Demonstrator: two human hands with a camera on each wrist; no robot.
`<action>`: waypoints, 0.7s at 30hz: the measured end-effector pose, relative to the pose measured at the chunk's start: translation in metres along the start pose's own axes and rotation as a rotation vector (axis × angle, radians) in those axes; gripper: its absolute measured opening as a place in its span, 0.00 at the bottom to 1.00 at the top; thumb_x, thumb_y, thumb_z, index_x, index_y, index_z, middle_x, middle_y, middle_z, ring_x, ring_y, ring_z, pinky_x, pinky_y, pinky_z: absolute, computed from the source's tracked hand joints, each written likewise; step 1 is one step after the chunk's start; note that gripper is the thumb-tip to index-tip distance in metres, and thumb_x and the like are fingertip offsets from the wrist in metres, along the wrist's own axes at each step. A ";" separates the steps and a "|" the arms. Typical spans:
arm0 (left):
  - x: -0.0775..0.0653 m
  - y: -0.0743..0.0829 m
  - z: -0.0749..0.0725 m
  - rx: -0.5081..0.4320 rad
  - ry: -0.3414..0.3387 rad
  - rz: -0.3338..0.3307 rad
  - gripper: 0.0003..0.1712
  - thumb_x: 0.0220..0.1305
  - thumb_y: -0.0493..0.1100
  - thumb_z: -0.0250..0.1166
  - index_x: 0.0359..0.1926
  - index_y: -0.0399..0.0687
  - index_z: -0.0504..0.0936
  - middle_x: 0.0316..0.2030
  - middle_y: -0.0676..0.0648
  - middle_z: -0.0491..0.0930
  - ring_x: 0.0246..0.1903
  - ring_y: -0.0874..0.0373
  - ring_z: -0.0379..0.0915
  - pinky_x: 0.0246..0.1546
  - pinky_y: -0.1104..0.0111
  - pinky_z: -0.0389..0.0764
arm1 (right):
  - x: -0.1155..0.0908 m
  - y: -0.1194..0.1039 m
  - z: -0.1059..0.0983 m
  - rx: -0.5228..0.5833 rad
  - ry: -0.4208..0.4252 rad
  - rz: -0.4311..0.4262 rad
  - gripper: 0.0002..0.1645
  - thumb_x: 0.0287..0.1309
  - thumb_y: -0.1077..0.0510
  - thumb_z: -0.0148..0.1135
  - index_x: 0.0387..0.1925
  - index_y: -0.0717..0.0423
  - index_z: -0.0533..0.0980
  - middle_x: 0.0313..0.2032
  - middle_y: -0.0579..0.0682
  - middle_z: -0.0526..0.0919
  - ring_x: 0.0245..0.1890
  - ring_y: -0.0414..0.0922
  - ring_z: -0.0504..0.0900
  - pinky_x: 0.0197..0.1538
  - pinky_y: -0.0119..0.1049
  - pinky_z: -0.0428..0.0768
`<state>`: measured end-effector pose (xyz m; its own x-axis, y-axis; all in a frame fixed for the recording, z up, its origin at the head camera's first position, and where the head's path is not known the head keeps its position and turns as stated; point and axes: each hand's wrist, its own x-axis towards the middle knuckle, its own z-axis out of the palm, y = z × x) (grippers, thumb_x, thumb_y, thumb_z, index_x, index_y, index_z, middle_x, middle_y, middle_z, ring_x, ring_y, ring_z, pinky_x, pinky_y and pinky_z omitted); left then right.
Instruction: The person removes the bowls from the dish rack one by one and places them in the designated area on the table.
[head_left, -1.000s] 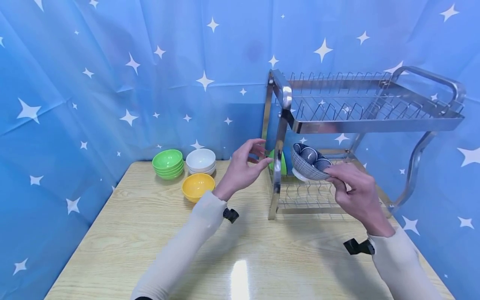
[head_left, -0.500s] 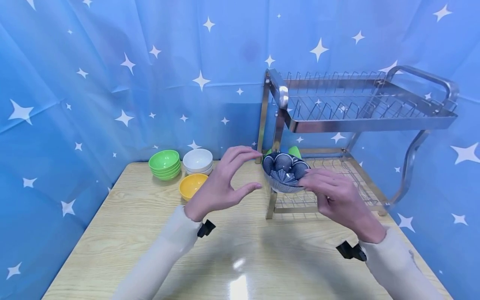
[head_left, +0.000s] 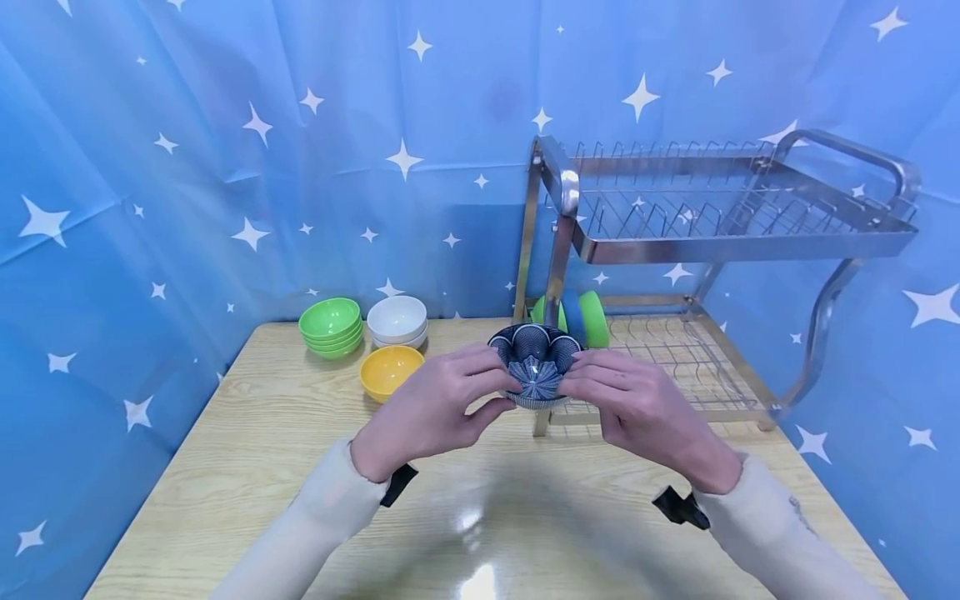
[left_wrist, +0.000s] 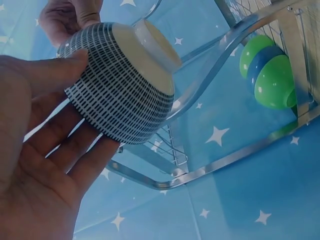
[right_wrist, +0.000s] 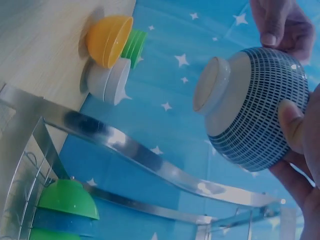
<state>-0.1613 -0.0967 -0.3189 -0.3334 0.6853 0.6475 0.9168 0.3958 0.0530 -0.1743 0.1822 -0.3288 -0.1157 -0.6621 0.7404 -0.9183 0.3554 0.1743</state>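
A patterned bowl (head_left: 534, 379), dark blue with circles and a striped flower inside, is held above the table in front of the dish rack (head_left: 712, 250). My left hand (head_left: 438, 400) grips its left rim, thumb on the outer wall. On the opposite side my right hand (head_left: 648, 408) pinches the rim. Both wrist views show the bowl's (left_wrist: 120, 90) dashed outer wall and white foot. Behind it, on the rack's lower tier, a green bowl (head_left: 595, 321) and a blue bowl (head_left: 573, 315) stand on edge, with more green partly hidden by the rack post.
At the table's back left are a stack of green bowls (head_left: 330, 323), stacked white bowls (head_left: 397, 318) and yellow bowls (head_left: 389, 372). The rack's upper tier overhangs its wire lower tier on the right. A blue starry curtain (head_left: 337, 208) surrounds the table (head_left: 255, 450).
My right hand has brought the patterned bowl leftward and down, away from the rack. My left hand, empty before, moved off the rack post and now grips the bowl's left rim.
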 end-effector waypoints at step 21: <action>-0.010 -0.009 0.004 0.075 -0.023 0.081 0.05 0.61 0.38 0.74 0.38 0.48 0.88 0.33 0.55 0.84 0.34 0.63 0.77 0.40 0.74 0.81 | 0.002 0.002 0.009 0.121 -0.159 0.101 0.23 0.79 0.61 0.41 0.47 0.54 0.85 0.48 0.49 0.89 0.54 0.47 0.86 0.69 0.30 0.74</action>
<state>-0.1669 -0.1042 -0.3288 -0.2643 0.7305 0.6297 0.9222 0.3825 -0.0566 -0.1802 0.1761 -0.3331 -0.2586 -0.7265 0.6367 -0.9367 0.3495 0.0184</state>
